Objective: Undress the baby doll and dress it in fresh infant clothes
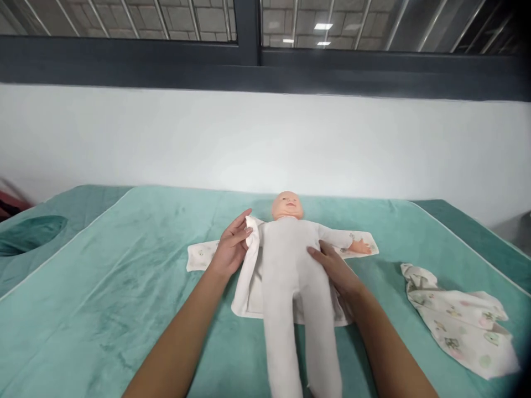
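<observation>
A baby doll (282,265) with a white cloth body lies face up, its head toward the wall. Spread open beneath it is a white baby shirt (252,304) with a small print on its sleeves. My left hand (233,246) pinches the shirt's front edge beside the doll's shoulder, thumb against fingers. The doll's arm on that side is hidden. My right hand (332,268) grips the side of the doll's torso, thumb on top and the other fingers partly out of sight. On the right, the doll's bare hand (360,246) lies over the shirt's outspread sleeve.
A crumpled white printed baby garment (460,320) lies to the right on the green padded mattress (136,265). Behind the mattress stands a white wall (166,138) below a dark window frame (249,66) with bars outside. An oval recess (33,235) shows at far left.
</observation>
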`<state>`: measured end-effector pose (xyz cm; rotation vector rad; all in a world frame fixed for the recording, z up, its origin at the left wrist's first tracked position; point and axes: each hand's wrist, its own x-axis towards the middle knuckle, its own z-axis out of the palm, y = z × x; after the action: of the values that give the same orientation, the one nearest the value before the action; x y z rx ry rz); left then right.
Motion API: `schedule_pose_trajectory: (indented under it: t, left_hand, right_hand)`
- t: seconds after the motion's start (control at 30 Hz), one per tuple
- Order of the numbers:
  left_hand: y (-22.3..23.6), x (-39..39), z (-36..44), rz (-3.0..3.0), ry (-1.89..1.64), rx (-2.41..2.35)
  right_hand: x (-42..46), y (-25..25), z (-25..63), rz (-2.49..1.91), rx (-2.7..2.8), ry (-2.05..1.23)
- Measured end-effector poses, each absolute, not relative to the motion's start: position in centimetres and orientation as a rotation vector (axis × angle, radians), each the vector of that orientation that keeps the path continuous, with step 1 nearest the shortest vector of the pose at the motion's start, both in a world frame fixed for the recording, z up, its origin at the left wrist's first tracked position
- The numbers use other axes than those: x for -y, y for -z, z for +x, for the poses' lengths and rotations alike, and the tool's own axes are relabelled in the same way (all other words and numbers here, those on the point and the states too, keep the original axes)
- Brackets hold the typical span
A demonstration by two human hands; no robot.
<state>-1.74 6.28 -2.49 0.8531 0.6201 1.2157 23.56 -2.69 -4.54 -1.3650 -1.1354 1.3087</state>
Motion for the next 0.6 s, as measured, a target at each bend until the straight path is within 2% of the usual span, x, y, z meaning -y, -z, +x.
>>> schedule_pose_trajectory:
  t: [0.17,0.43,0.5,0.6]
  left_hand:
    - [-0.4,-7.3,0.2,0.943,-1.189,-0.612]
    - [-5.1,-3.2,-1.6,1.401,-0.639,-0.416]
    - [-5.5,-2.8,-2.4,1.533,-0.641,-0.517]
    - [-5.9,-2.8,-3.3,1.928,-0.561,-0.960]
  right_hand:
    - [2.9,5.1,22.2,-1.154,1.344,-1.437]
    - [2.6,6.1,22.4,-1.078,1.367,-1.501]
    - [2.5,6.1,22.4,-1.099,1.333,-1.505]
    - [2.5,6.4,22.6,-1.130,1.313,-1.516]
